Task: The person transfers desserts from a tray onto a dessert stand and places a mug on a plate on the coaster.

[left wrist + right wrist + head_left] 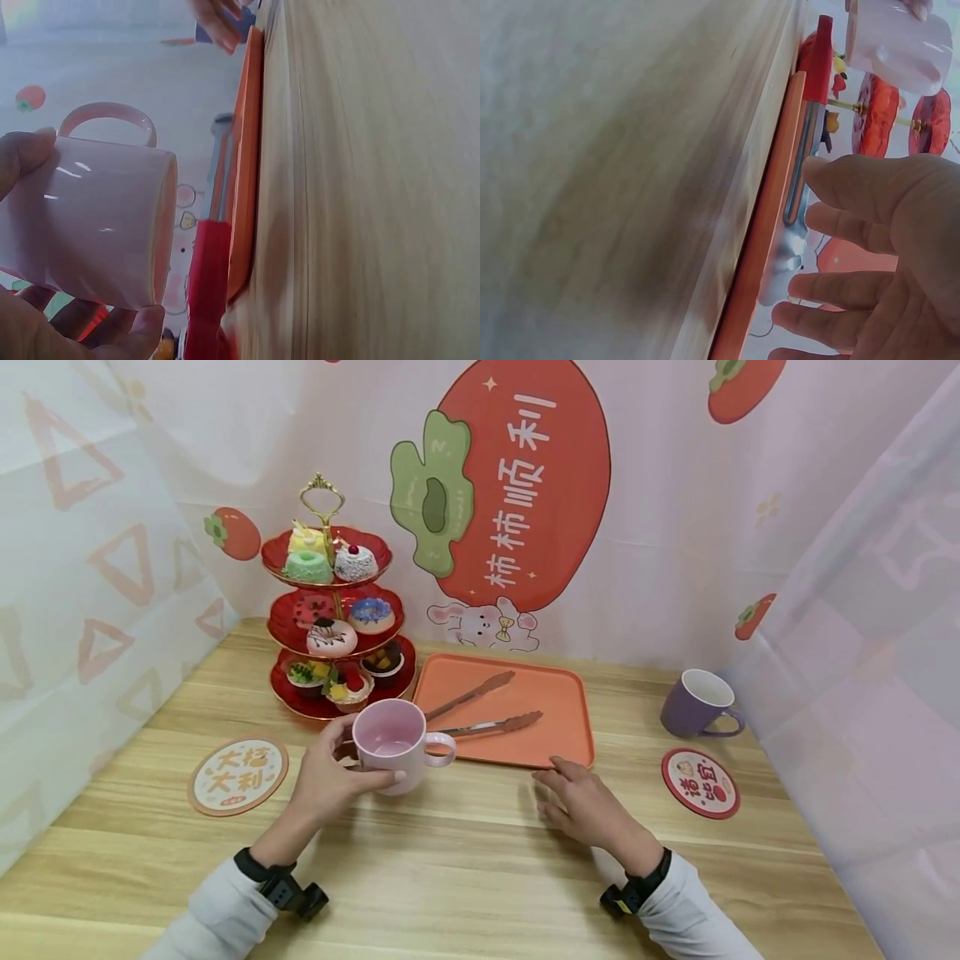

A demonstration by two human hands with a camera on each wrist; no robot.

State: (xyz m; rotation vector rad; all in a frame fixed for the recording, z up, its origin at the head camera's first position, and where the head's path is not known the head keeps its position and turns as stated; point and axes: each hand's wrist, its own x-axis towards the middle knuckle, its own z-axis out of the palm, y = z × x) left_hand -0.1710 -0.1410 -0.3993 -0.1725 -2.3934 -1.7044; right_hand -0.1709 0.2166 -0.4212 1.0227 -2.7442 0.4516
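My left hand (324, 781) grips a pink mug (392, 739), with the thumb on its near side and the other fingers around its far left. The mug is held above the table, its handle pointing right. In the left wrist view, a gap separates the pink mug (97, 217) from the tabletop. My right hand (588, 802) holds nothing; its fingers are loosely spread by the front right corner of an orange tray (570, 710). Two pairs of tongs (487, 727) lie on that tray, their handle ends hidden behind the mug.
A three-tier red stand (277, 681) with several cakes and donuts stands behind the left hand. One round coaster (238, 777) lies at the left, another coaster (701, 783) at the right. Behind the right one is a purple mug (686, 706). Printed cloth (660, 527) encloses the back and sides.
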